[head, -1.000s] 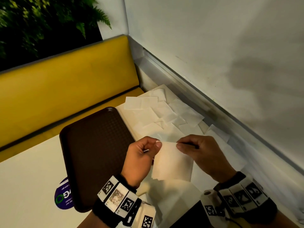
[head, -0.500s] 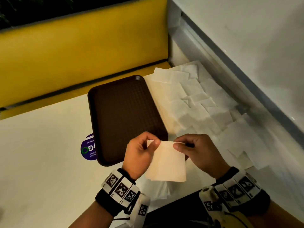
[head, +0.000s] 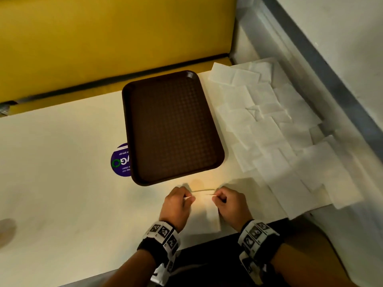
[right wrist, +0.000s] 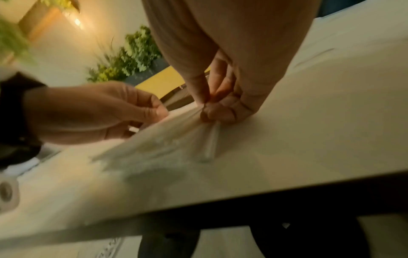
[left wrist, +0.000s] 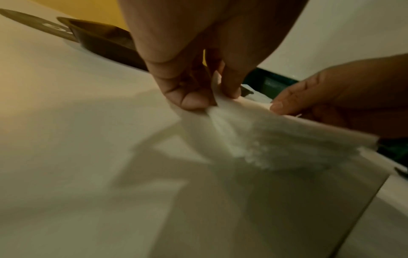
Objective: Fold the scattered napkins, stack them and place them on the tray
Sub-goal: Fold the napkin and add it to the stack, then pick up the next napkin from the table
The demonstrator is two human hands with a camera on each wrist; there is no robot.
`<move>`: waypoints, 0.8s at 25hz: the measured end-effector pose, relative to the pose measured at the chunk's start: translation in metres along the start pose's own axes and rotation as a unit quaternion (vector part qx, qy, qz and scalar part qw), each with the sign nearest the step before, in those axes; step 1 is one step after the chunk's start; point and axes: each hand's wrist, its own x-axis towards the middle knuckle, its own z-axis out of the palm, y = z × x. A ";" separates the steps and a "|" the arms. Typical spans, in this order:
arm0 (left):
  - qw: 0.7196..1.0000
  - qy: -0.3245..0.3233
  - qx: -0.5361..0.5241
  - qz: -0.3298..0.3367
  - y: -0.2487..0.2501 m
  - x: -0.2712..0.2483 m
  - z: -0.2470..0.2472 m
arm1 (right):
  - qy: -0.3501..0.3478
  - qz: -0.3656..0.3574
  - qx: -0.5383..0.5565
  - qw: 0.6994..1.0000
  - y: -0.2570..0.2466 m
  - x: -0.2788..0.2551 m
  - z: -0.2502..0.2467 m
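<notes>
Napkin (head: pixel 204 206) lowered to table (head: pixel 62 183) — both hands (head: pixel 177 204) pinching

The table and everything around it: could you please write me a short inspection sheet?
Surface: pale table, purple sticker partly under the tray.
Job's things: brown tray holds nothing; loose napkins spread to its right; one napkin at the near edge.
Clutter: nothing seen.
Grippers: left hand and right hand each pinch that napkin's far edge.
Cables: nothing seen.
Surroundings: yellow bench, wall at right.
</notes>
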 end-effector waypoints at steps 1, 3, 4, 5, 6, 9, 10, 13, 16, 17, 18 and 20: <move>1.000 -0.003 0.020 0.008 -0.002 0.001 0.003 | 0.000 0.002 0.004 1.000 0.000 0.000 0.002; 0.997 -0.003 0.071 0.023 -0.004 -0.001 0.004 | -0.011 0.007 0.017 1.000 -0.001 -0.003 0.002; 0.995 0.007 0.097 0.039 -0.001 -0.001 0.002 | -0.017 0.010 0.033 0.999 0.000 -0.005 -0.003; 0.990 0.021 0.119 0.067 0.004 0.001 0.001 | -0.018 0.013 0.053 0.998 0.001 -0.007 -0.010; 0.984 0.035 0.141 0.107 0.015 0.007 -0.001 | -0.011 0.013 0.071 0.997 0.005 -0.010 -0.020; 0.944 -0.014 0.236 0.232 0.076 0.039 0.007 | 0.014 0.036 0.059 0.997 0.028 -0.021 -0.058; 0.923 -0.048 0.267 0.274 0.103 0.051 0.016 | 0.013 0.061 0.049 0.997 0.038 -0.026 -0.072; 0.838 -0.155 0.358 0.381 0.174 0.081 0.063 | -0.014 0.137 0.050 0.989 0.074 -0.047 -0.107; 0.747 -0.248 0.439 0.433 0.222 0.100 0.121 | 0.001 0.207 0.074 0.976 0.111 -0.073 -0.128; 0.723 -0.265 0.460 0.442 0.231 0.105 0.137 | 0.013 0.221 0.086 0.971 0.121 -0.082 -0.132; 0.704 -0.277 0.476 0.448 0.237 0.108 0.150 | 0.022 0.231 0.097 0.968 0.129 -0.090 -0.133; 0.683 -0.288 0.497 0.451 0.240 0.115 0.165 | 0.043 0.239 0.118 0.963 0.137 -0.102 -0.133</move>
